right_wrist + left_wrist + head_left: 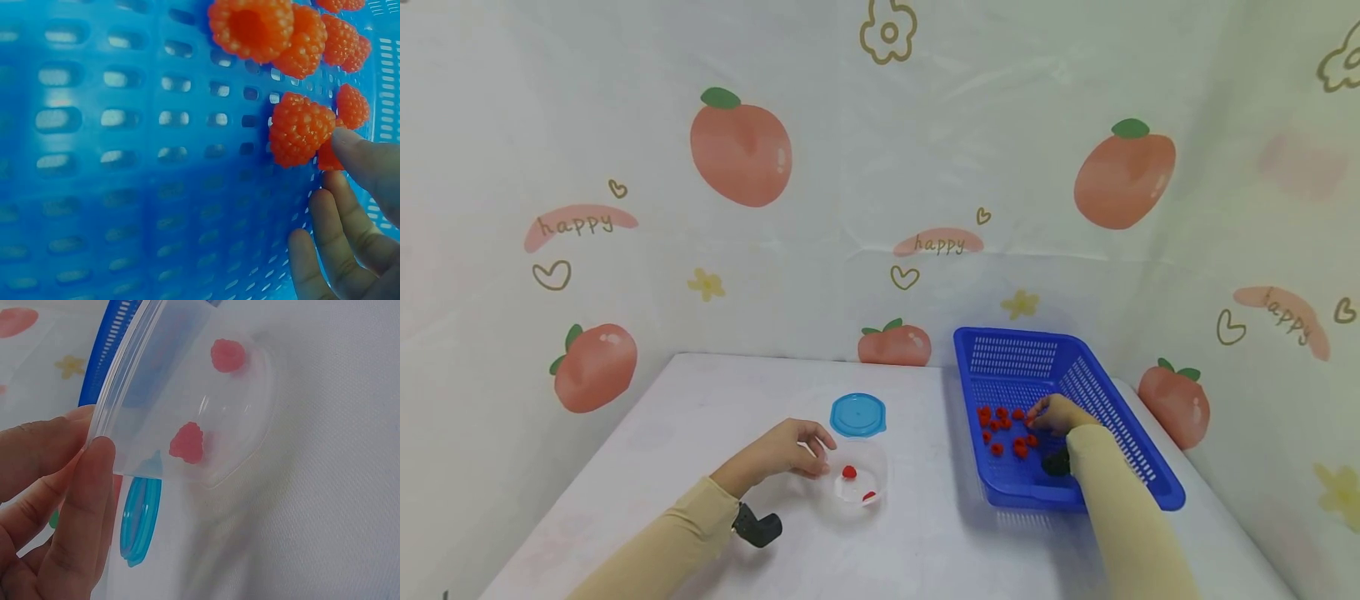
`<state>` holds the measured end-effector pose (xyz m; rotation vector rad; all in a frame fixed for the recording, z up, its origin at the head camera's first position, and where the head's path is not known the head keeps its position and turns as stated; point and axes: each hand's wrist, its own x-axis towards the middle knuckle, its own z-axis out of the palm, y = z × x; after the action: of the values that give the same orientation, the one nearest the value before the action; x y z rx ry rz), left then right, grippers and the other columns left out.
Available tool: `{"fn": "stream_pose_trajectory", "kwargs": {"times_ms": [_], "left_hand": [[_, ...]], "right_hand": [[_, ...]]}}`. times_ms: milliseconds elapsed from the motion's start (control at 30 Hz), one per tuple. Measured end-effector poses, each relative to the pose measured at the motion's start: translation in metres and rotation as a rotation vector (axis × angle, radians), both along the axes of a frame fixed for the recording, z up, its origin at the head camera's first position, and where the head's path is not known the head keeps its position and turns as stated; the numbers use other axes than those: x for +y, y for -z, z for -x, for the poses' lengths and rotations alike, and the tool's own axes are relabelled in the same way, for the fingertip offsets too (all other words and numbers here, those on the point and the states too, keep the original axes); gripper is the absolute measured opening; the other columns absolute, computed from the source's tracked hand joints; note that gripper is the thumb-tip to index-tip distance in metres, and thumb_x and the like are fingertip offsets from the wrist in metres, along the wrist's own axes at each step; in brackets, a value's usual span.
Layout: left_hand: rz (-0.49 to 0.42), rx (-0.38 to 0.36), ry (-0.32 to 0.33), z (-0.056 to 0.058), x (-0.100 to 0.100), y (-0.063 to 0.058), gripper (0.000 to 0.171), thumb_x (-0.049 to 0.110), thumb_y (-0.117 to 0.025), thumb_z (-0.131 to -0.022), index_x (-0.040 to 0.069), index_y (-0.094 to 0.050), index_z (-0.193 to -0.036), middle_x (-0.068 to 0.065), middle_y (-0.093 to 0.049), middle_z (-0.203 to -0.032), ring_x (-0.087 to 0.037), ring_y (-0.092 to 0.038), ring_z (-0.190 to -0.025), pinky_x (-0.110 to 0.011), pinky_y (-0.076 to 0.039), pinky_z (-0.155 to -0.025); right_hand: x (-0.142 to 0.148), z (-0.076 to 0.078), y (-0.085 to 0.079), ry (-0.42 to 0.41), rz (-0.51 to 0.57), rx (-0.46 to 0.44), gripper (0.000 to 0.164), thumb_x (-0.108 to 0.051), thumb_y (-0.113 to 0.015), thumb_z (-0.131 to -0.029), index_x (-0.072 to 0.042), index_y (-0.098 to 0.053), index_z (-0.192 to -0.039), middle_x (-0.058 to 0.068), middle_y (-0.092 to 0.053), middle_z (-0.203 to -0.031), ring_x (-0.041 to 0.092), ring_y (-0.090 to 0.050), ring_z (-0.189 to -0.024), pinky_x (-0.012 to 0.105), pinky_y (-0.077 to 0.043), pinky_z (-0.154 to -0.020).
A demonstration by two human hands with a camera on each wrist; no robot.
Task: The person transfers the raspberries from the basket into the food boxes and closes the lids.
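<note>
On the white table [917, 542], the left hand [786, 450] pinches the rim of a clear tub [881, 467] between thumb and fingers, while two raspberries [849, 472] lie apart inside it. Just behind the tub is a blue lid [857, 414]. Off to the right stands a blue basket [1030, 495] — slotted sides, with more raspberries [1002, 413] scattered over its floor. The right hand [1054, 412] is down inside, thumb and forefinger narrow around one raspberry [329, 158] — the other fingers spread loosely below.
</note>
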<state>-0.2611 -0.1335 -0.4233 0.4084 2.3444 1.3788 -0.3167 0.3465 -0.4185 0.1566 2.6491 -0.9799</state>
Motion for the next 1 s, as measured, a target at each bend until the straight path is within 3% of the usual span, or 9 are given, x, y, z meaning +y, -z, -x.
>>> {"fn": "stream_pose_trajectory", "kwargs": {"times_ms": [233, 600, 867, 1000], "left_hand": [[0.005, -0.001, -0.001, 0.0001, 0.0005, 0.0002, 0.03, 0.006, -0.076, -0.08, 0.001, -0.064, -0.108, -0.007, -0.06, -0.086, -0.015, -0.063, -0.072, -0.031, -0.06, -0.071], [-0.017, -0.003, 0.013, -0.0002, 0.0003, -0.0009, 0.03, 0.004, -0.075, -0.08, 0.0, -0.064, -0.108, -0.007, -0.06, -0.085, -0.015, -0.063, -0.071, -0.031, -0.06, -0.071], [-0.026, -0.008, 0.017, -0.0004, -0.0003, -0.002, 0.031, 0.003, -0.074, -0.08, -0.002, -0.064, -0.108, -0.007, -0.06, -0.085, -0.015, -0.062, -0.072, -0.031, -0.06, -0.071], [-0.018, -0.007, 0.013, -0.0001, -0.0006, -0.001, 0.031, 0.004, -0.075, -0.08, -0.002, -0.063, -0.108, -0.006, -0.06, -0.085, -0.014, -0.063, -0.072, -0.031, -0.06, -0.071]], "right_hand": [[-0.0007, -0.0031, -0.0037, -0.044, -0.015, 0.015, 0.009, 0.0, -0.065, -0.087, 0.004, -0.066, -0.095, 0.011, -0.067, -0.092, 0.021, -0.062, -0.088, 0.043, -0.056, -0.078], [0.0006, -0.0019, -0.0047, -0.052, 0.0, 0.067, 0.008, 0.001, -0.063, -0.088, 0.005, -0.066, -0.094, 0.008, -0.066, -0.086, 0.018, -0.058, -0.078, 0.029, -0.053, -0.069], [0.0, 0.003, -0.0072, -0.026, 0.147, 0.122, 0.016, 0.002, -0.061, -0.089, 0.01, -0.062, -0.103, 0.015, -0.068, -0.092, 0.02, -0.064, -0.084, 0.035, -0.058, -0.078], [-0.0021, 0.005, -0.0095, -0.027, 0.232, 0.161, 0.021, 0.0, -0.061, -0.091, 0.012, -0.059, -0.107, 0.011, -0.069, -0.095, 0.018, -0.064, -0.087, 0.032, -0.058, -0.078]]}}
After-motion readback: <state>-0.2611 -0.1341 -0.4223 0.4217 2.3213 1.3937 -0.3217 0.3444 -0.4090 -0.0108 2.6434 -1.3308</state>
